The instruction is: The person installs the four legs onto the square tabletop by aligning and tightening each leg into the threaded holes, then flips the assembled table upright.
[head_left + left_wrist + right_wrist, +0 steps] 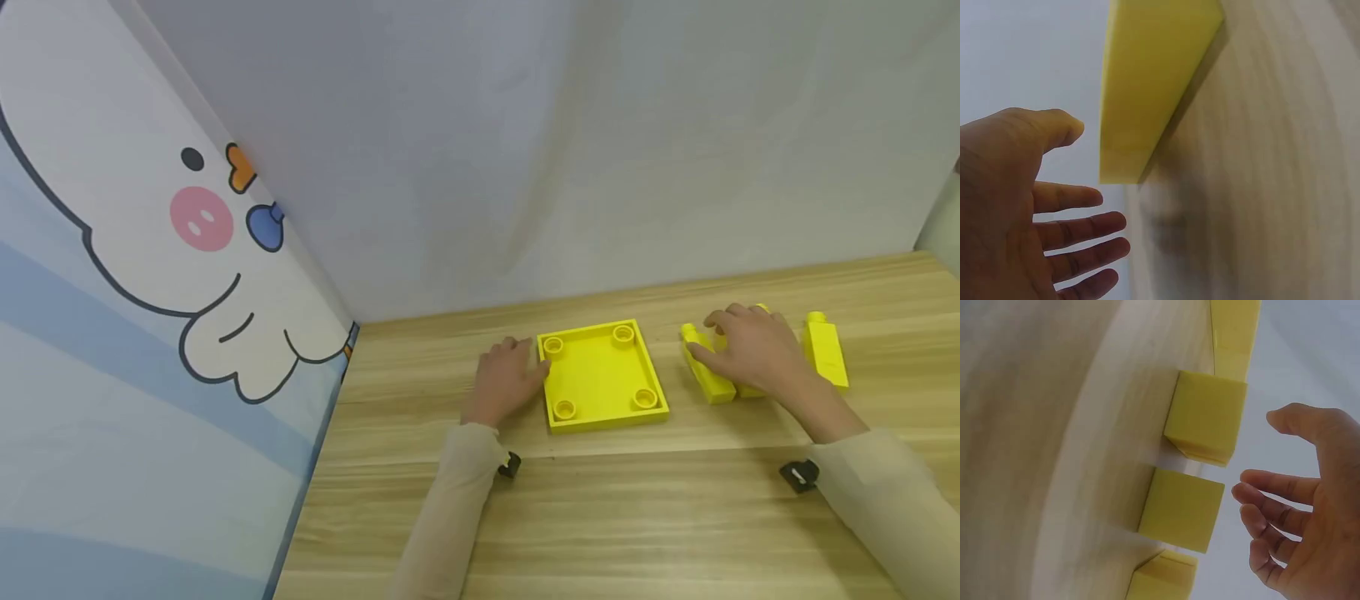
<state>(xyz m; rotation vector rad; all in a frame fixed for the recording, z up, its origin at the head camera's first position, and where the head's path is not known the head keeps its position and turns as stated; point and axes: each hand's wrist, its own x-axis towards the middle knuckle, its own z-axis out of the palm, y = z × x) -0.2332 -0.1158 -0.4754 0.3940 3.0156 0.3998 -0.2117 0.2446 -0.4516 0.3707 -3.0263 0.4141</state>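
Your left hand (501, 383) is just beside the left edge of the yellow tray (600, 375), with the fingers loose and the thumb spread away from them. In the head view the thumb meets the tray's edge, but the left wrist view shows a small gap between them. The tray lies flat on the wooden bench (600, 517), and it has a round socket near each of its four corners.

Your right hand (753, 346) is above the yellow blocks, to the right of the tray. It is fairly wide: the fingers are a little bent, and the thumb stands apart. In the right wrist view it does not touch the blocks.

The left block (711, 373) and the right block (827, 354) lie with their round knobs pointing away from you. The middle block (1182, 509) is between them, partly hidden by your hand in the head view.

Behind the bench there is a pale wall (450, 167); at left stands a panel (112, 400) with a white cartoon figure.
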